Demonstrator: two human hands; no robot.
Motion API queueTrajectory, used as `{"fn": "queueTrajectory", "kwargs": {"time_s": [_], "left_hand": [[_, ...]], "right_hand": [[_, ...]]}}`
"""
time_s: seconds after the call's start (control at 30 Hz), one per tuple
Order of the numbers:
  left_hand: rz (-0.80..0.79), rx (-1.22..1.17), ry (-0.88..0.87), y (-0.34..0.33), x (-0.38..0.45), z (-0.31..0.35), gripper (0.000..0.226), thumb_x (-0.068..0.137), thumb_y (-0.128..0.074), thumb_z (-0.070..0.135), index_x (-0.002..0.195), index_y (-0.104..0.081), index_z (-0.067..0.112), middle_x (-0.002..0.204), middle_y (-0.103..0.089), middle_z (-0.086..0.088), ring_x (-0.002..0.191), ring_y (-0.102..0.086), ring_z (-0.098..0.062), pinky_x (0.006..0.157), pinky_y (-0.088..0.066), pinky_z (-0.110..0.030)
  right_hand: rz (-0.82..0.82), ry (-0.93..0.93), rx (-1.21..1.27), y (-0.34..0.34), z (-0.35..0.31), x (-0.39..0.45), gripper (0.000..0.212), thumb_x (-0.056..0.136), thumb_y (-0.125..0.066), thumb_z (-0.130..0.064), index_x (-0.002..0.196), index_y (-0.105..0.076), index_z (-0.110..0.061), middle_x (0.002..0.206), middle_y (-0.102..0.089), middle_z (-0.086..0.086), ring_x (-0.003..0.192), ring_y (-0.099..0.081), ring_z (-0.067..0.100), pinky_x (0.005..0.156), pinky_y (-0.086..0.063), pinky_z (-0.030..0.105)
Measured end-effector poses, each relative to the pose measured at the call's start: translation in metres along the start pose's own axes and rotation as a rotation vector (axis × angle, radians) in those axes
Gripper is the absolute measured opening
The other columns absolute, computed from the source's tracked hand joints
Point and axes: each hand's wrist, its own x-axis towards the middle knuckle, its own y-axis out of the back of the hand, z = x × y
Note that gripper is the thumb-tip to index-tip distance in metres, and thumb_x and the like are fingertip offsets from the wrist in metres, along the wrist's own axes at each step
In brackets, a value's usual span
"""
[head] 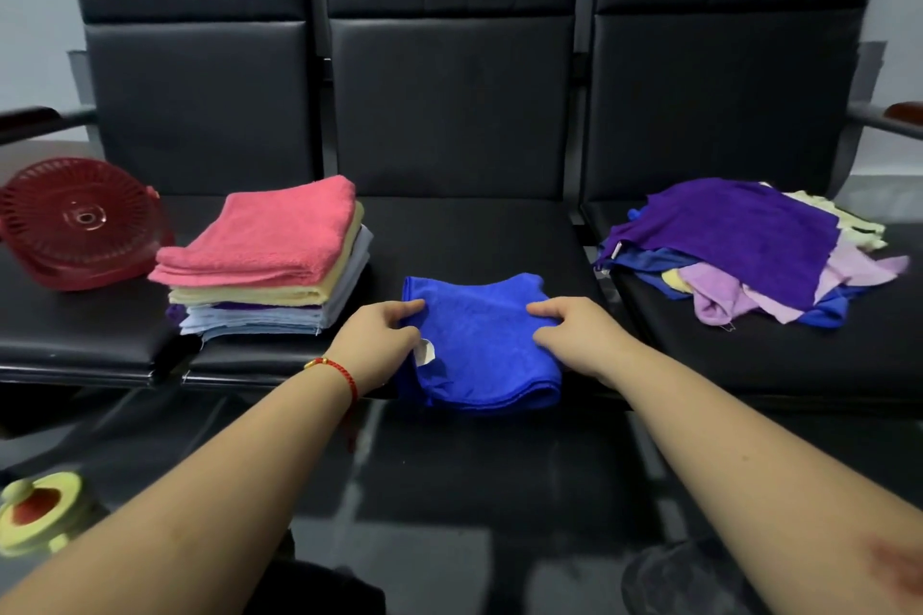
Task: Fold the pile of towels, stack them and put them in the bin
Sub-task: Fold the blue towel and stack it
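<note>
On the middle seat of a black bench (449, 235), at 6 o'clock, lay a folded blue towel (479, 345); the left hand (382, 335) pinched its left edge and the right hand (574, 332) pinched its right edge. A folded stack (269, 265) sat at 9 o'clock beside a red bin (75, 225), and the unfolded pile (749, 250) lay at 3 o'clock.

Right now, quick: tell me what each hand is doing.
Left hand: grips the left edge of the blue towel.
Right hand: fingers curled, pinching the towel's right side.
</note>
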Motion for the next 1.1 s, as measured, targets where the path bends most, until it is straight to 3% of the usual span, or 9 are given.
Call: {"fn": "queueTrajectory", "kwargs": {"time_s": [0.07,0.17,0.43,0.53,0.63,0.73,0.83,0.93,1.1], "left_hand": [[0.013,0.038,-0.009,0.002,0.0,0.0,0.055,0.082,-0.053,0.005,0.133,-0.055,0.027,0.064,-0.053,0.006,0.049,-0.043,-0.011,0.044,-0.034,-0.012],[0.01,0.143,-0.055,0.006,-0.005,0.002,0.059,0.082,-0.054,0.007,0.136,-0.051,0.03,0.062,-0.05,0.005,0.048,-0.043,-0.01,0.046,-0.034,-0.015],[0.098,0.267,-0.233,0.022,-0.018,0.008,0.062,0.083,-0.053,0.007,0.142,-0.043,0.022,0.124,-0.057,0.009,0.085,-0.053,-0.011,0.076,-0.037,-0.018],[0.133,0.214,-0.219,0.044,-0.012,0.013,0.063,0.081,-0.056,0.007,0.141,-0.045,0.023,0.111,-0.065,0.001,0.087,-0.059,-0.018,0.072,-0.041,-0.023],[0.147,0.169,-0.178,0.069,-0.002,0.023,0.065,0.079,-0.058,0.006,0.139,-0.048,0.027,0.066,-0.057,0.0,0.052,-0.047,-0.012,0.048,-0.038,-0.019],[0.208,0.093,-0.148,0.112,0.013,0.024,0.065,0.079,-0.057,0.003,0.139,-0.048,0.025,0.09,-0.065,-0.005,0.059,-0.049,-0.011,0.048,-0.038,-0.012],[0.282,0.149,-0.146,0.155,0.025,0.022,0.065,0.078,-0.058,0.004,0.138,-0.05,0.027,0.113,-0.063,0.0,0.075,-0.058,-0.014,0.065,-0.045,-0.022],[0.293,0.243,-0.126,0.193,0.04,0.016,0.062,0.081,-0.057,0.003,0.137,-0.049,0.028,0.104,-0.065,-0.001,0.066,-0.055,-0.014,0.059,-0.042,-0.022],[0.247,0.482,-0.059,0.23,0.068,-0.004,0.06,0.086,-0.056,0.008,0.141,-0.044,0.029,0.101,-0.063,-0.004,0.076,-0.056,-0.017,0.06,-0.039,-0.021]], "right_hand": [[-0.028,0.003,-0.001,0.002,0.0,-0.002,0.059,0.084,-0.056,-0.008,0.141,-0.045,-0.019,0.132,-0.055,0.001,0.094,-0.062,0.016,0.077,-0.048,0.02],[-0.053,0.053,-0.045,0.004,-0.004,-0.005,0.069,0.083,-0.057,-0.01,0.147,-0.036,-0.02,0.142,-0.047,-0.001,0.092,-0.057,0.012,0.081,-0.045,0.021],[-0.064,0.132,-0.044,0.001,-0.015,-0.013,0.077,0.082,-0.058,-0.008,0.151,-0.026,-0.023,0.146,-0.04,-0.003,0.104,-0.055,0.01,0.081,-0.042,0.019],[-0.041,0.168,0.013,0.001,-0.034,-0.007,0.076,0.082,-0.059,-0.006,0.15,-0.029,-0.022,0.148,-0.039,-0.005,0.106,-0.052,0.007,0.085,-0.039,0.02],[-0.043,0.194,0.091,0.0,-0.057,-0.001,0.076,0.08,-0.06,-0.005,0.149,-0.031,-0.022,0.15,-0.037,-0.008,0.105,-0.049,0.002,0.082,-0.035,0.016],[-0.059,0.235,0.138,-0.01,-0.095,0.011,0.077,0.08,-0.059,-0.006,0.149,-0.031,-0.024,0.132,-0.052,-0.01,0.085,-0.057,0.006,0.074,-0.044,0.02],[-0.088,0.285,0.153,-0.023,-0.139,0.02,0.077,0.081,-0.057,-0.005,0.15,-0.028,-0.023,0.094,-0.051,-0.021,0.093,-0.062,0.017,0.074,-0.047,0.026],[-0.113,0.32,0.146,-0.043,-0.176,0.034,0.077,0.084,-0.056,-0.007,0.152,-0.023,-0.02,0.101,-0.051,-0.021,0.108,-0.061,0.019,0.073,-0.047,0.025],[-0.162,0.317,0.144,-0.078,-0.205,0.07,0.079,0.084,-0.055,-0.008,0.153,-0.019,-0.019,0.086,-0.047,-0.02,0.073,-0.05,0.012,0.062,-0.04,0.023]]}}
